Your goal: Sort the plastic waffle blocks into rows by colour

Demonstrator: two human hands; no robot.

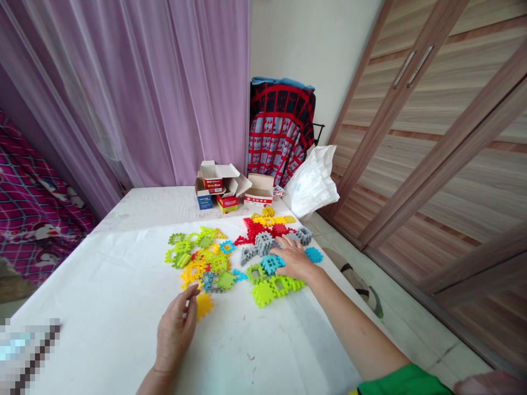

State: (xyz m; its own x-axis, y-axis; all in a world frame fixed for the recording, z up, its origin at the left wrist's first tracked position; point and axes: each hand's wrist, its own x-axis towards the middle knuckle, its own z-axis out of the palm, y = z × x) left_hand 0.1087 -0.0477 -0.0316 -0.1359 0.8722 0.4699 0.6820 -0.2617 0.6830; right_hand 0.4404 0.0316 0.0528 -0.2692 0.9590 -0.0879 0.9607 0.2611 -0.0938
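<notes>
A blue block [272,264] lies on the white-covered surface [99,285], just right of the frame's centre, below a grey cube [264,243] and above joined lime-green pieces [263,294]. The right hand [294,259] reaches over the blue block, fingers extended and spread; whether they grip it, I cannot tell. At lower centre-left, the left hand [178,323] has its fingers loosely curled, thumb apart, holding nothing, just beside a yellow piece [205,305]. Open cardboard boxes [258,192] stand at upper centre, with a white bag [313,184] to their right.
</notes>
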